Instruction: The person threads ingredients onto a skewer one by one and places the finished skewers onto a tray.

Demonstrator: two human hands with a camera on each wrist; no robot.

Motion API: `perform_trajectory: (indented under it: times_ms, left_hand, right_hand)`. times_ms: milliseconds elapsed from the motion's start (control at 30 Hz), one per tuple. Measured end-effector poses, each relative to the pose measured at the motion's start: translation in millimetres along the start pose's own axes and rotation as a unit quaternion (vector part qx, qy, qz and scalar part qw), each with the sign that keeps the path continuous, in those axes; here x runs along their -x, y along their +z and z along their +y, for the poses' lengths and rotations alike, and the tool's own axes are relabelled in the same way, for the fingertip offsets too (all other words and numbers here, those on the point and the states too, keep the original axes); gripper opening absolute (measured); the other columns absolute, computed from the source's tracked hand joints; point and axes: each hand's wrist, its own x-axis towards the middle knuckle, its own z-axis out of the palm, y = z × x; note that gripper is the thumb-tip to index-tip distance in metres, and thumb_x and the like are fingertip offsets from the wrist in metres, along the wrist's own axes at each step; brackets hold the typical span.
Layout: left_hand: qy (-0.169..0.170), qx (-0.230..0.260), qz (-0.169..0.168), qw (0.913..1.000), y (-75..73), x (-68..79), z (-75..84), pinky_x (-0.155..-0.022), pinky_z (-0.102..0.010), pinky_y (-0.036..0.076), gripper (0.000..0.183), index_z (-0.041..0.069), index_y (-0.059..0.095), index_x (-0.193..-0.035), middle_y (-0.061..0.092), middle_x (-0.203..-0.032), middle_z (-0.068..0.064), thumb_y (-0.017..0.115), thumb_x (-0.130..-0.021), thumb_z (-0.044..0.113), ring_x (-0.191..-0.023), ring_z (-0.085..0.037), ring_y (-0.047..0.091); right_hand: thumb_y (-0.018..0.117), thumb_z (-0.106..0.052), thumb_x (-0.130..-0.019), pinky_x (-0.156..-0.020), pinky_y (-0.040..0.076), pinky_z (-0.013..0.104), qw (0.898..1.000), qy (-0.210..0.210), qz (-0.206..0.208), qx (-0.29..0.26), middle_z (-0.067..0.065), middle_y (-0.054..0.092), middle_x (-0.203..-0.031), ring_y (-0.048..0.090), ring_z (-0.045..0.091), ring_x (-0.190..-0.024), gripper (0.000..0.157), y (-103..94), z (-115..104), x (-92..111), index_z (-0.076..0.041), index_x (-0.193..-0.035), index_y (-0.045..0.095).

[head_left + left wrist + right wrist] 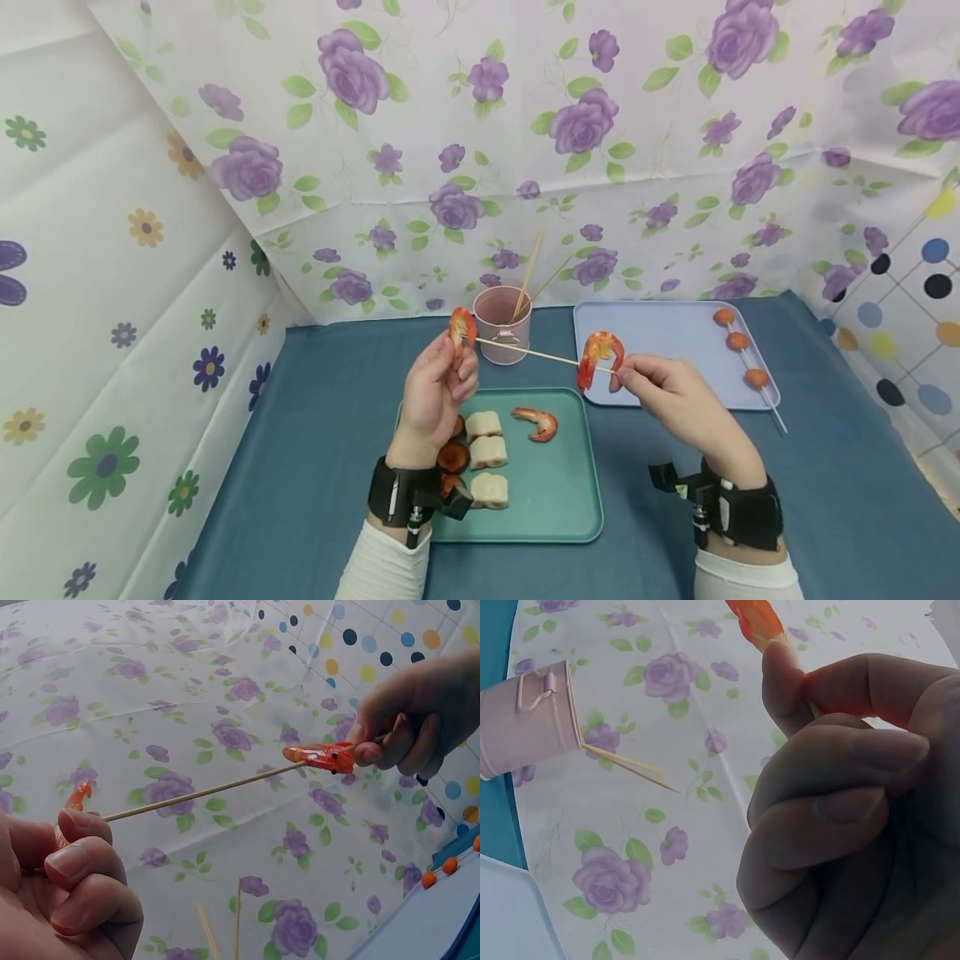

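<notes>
Pinching a skewer [555, 357] right of the pink bucket [498, 357], your right hand [671, 396] sits beside a threaded shrimp [602, 342]; your left hand [435, 396] grips another shrimp [463, 322] left of the bucket, can't tell if it's pierced.

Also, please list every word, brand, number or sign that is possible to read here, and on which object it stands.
None: no readable text or sign shows in any view.
The pink bucket, green tray and pale blue tray show no lettering.
The black wrist straps bear pale marks, too small to tell whether they are writing.
</notes>
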Motion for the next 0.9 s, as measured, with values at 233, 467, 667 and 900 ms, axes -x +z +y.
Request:
perform_trajectory:
  times_ms: [233,467,667,900]
  left_hand:
    - [0.017,-0.056,0.031,0.9978,2.9,-0.5,-0.4,-0.058,-0.034,0.02,0.034,0.004,0.048,-0.117,0.043,-0.078,0.002,0.041,-0.118,0.037,-0.054,-0.007,0.033]
    - [0.027,-0.094,0.055,0.9937,5.7,0.9,0.7,-0.056,-0.032,0.021,0.031,0.007,0.05,-0.111,0.042,-0.078,0.0,0.041,-0.118,0.036,-0.053,-0.01,0.03]
    - [0.038,-0.137,0.061,0.9879,6.4,-0.1,-1.2,-0.053,-0.029,0.023,0.034,0.007,0.048,-0.103,0.04,-0.078,-0.001,0.043,-0.118,0.038,-0.053,-0.012,0.028]
    - [0.039,-0.162,0.047,0.9848,6.7,0.5,-1.5,-0.055,-0.035,0.021,0.033,0.006,0.051,-0.112,0.039,-0.08,-0.003,0.043,-0.118,0.037,-0.055,-0.015,0.027]
  right_hand:
    - [0.057,-0.017,-0.113,-0.051,0.034,0.035,1.0,-0.009,0.003,0.001,-0.007,0.036,-0.062,0.037,0.018,-0.05,0.02,0.3,1.0,-0.8,-0.018,-0.103,0.075]
    - [0.059,-0.015,-0.112,-0.05,0.034,0.033,0.999,-0.025,-0.014,0.017,-0.01,0.036,-0.063,0.038,0.015,-0.05,0.017,2.8,5.8,-2.1,-0.017,-0.113,0.076]
    - [0.06,-0.015,-0.112,-0.049,0.034,0.032,0.999,-0.031,-0.023,0.022,-0.012,0.035,-0.063,0.037,0.013,-0.05,0.017,0.7,4.2,-1.3,-0.019,-0.11,0.076]
    - [0.059,-0.012,-0.112,-0.048,0.033,0.031,0.998,-0.048,-0.036,0.021,-0.014,0.034,-0.062,0.034,0.009,-0.048,0.019,0.1,5.0,0.7,-0.021,-0.109,0.076]
